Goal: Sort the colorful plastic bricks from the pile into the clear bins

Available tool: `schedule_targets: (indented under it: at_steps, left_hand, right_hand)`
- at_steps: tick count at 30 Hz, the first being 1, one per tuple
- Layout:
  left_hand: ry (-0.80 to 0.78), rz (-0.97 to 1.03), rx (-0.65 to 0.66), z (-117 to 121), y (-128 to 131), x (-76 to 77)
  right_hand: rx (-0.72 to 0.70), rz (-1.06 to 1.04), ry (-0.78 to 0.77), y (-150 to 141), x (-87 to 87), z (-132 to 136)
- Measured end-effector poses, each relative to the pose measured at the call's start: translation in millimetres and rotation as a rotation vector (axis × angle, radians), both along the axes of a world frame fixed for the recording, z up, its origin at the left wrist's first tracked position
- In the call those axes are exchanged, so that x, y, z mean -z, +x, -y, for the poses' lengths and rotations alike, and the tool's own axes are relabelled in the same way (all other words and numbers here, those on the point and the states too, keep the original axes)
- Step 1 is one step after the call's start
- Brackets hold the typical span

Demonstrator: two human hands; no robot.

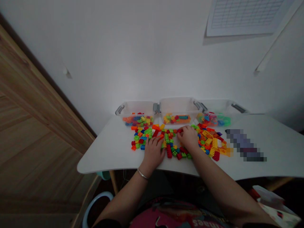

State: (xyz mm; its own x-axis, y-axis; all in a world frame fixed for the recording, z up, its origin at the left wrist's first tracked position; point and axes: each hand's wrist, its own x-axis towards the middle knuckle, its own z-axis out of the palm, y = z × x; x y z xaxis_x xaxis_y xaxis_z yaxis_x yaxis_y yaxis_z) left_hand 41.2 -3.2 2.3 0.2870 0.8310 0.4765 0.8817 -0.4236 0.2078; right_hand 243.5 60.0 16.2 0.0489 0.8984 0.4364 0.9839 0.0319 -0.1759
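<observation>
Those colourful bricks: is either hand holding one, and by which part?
I can't tell: the right hand is at a red piece, any grip hidden; the left hand lies over other bricks, with no clear hold.

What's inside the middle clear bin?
The middle bin holds yellow, red, orange and teal toy pieces; whatever lies beneath the upper ones is hidden.

I get a dim, slightly soft picture: the wall (133,57) darkens toward the right, a faint shadow lies under the paper (247,15), blackness fills beneath the table (106,155), and blocky pixels mask one item (244,145) at right.
</observation>
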Motion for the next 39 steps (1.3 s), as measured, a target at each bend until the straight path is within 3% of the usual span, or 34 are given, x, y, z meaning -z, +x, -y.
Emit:
schedule_targets:
  at_steps: [5, 8, 13, 16, 20, 27, 32, 39]
  left_hand:
    - [-0.009, 0.007, 0.000, 0, 1, -0.8]
    - [-0.014, 0.011, 0.004, 1, 0, -1.1]
    - [-0.020, 0.014, 0.002, 1, 0, -1.8]
    - [-0.014, 0.011, 0.000, 1, 1, -2.3]
    - [0.000, 0.009, 0.002, 1, 1, -3.4]
    - [-0.014, 0.000, 0.000, 1, 1, -3.8]
    - [-0.014, -0.001, -0.001, 0, 0, -2.2]
    - [-0.024, 0.008, 0.002, 1, 0, -4.6]
  right_hand:
    - [-0.087, -0.291, 0.271, 6, 1.3, -3]
    - [-0.081, -0.498, 0.486, 14, -7.3, -9]
    - [-0.009, -0.725, 0.766, 30, -47.2, -23]
    - [0.011, -0.784, 0.838, 36, -69.9, -37]
    - [0.003, -0.672, 0.738, 39, -81.4, -57]
    - [0.122, -0.488, 0.387, 32, -75.9, -72]
    - [0.167, -0.500, 0.348, 28, -68.6, -73]
    - [0.119, -0.509, 0.291, 32, -68.0, -70]
